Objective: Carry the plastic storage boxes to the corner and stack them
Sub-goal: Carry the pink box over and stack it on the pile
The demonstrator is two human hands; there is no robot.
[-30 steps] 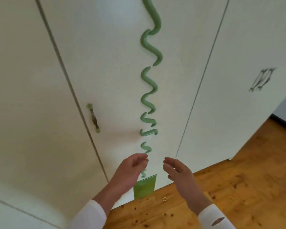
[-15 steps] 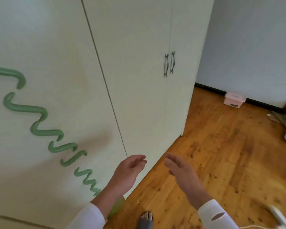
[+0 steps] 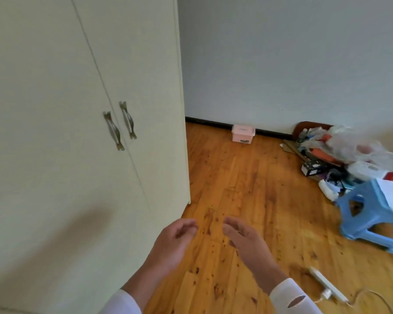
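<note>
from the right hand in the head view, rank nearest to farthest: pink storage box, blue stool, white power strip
From the right hand:
1. white power strip, on the floor low to its right, nearest.
2. blue stool, farther right, beside the clutter pile.
3. pink storage box, ahead against the far wall's baseboard, farthest.

- Left hand (image 3: pixel 173 243) and right hand (image 3: pixel 247 245) held out empty, fingers loosely curled, apart.
- Pink storage box (image 3: pixel 243 133) on the wooden floor (image 3: pixel 247 189) against the far wall.
- Cream wardrobe (image 3: pixel 77 132) at left; blue stool (image 3: pixel 370 214) at right.
</note>
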